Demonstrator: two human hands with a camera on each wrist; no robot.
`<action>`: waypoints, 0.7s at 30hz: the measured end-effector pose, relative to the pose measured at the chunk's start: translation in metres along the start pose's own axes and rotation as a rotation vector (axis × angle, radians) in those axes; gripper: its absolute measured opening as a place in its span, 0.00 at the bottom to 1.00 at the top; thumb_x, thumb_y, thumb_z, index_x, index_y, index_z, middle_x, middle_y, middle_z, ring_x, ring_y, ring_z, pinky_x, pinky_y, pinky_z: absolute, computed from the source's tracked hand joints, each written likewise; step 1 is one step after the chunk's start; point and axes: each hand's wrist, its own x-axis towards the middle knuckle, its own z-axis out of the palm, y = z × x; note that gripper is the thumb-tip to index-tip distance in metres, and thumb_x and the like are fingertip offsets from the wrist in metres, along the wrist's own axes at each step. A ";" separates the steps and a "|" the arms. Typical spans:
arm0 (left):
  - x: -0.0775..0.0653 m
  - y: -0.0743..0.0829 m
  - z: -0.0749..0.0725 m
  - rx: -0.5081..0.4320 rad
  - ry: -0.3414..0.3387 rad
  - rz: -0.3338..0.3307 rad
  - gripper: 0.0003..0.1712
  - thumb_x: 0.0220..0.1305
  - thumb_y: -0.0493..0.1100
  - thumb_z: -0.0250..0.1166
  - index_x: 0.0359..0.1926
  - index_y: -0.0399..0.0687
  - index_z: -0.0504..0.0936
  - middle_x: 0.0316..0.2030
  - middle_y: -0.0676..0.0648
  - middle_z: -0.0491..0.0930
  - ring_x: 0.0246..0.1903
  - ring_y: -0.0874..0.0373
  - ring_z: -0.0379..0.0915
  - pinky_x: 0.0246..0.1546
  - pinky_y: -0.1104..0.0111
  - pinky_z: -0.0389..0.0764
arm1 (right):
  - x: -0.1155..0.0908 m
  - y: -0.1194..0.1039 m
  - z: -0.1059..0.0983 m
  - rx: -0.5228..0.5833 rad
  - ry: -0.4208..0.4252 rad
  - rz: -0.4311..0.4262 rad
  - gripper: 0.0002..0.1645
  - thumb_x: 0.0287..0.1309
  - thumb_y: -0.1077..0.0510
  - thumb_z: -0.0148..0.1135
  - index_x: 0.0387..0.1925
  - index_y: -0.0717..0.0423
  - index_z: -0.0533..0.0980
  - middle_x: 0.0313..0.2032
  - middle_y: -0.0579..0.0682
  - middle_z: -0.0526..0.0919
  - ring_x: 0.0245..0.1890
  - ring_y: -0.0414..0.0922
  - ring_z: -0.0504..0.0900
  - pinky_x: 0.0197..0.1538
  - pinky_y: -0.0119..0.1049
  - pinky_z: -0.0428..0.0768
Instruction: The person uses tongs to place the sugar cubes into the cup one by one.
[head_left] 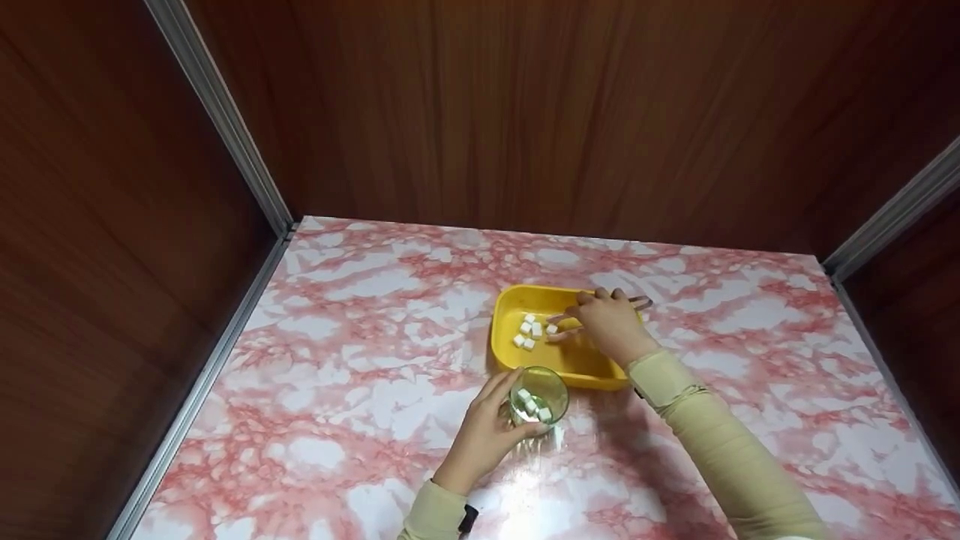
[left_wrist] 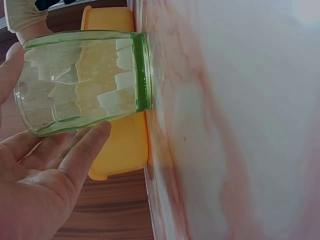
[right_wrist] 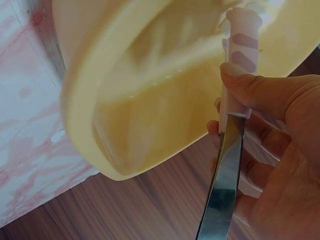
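Around a clear greenish glass (head_left: 553,386) curls my left hand (head_left: 482,436), thumb on the near side and fingers on the far side. The glass stands upright on the table with a few white cubes (head_left: 532,406) at its bottom, which also show through its wall in the left wrist view. My right hand (head_left: 611,324) pinches metal tongs (right_wrist: 226,167) with pink sleeved tips over a yellow tray (head_left: 589,379). One white cube (head_left: 552,328) lies between the tong tips. Several more cubes (head_left: 528,328) sit in the tray's left part.
The table (head_left: 352,360) has a red and white marbled top. Dark wood panels (head_left: 480,112) rise behind it and at both sides, with metal strips (head_left: 217,112) at the corners. The glass stands close to the tray's near edge.
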 end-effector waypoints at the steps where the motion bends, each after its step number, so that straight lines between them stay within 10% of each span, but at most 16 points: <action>1: 0.000 0.000 0.000 0.004 0.000 -0.001 0.49 0.50 0.53 0.73 0.71 0.57 0.60 0.65 0.55 0.62 0.63 0.52 0.63 0.58 0.68 0.71 | 0.000 0.000 0.000 -0.002 -0.007 0.000 0.14 0.52 0.59 0.69 0.43 0.45 0.85 0.38 0.52 0.81 0.40 0.56 0.77 0.43 0.56 0.75; 21: 0.000 -0.002 0.000 -0.012 0.006 -0.002 0.49 0.50 0.51 0.74 0.71 0.56 0.61 0.65 0.55 0.62 0.63 0.57 0.61 0.58 0.69 0.70 | -0.002 -0.001 -0.002 0.012 0.029 -0.035 0.12 0.44 0.56 0.74 0.36 0.45 0.87 0.33 0.50 0.80 0.38 0.55 0.76 0.40 0.53 0.73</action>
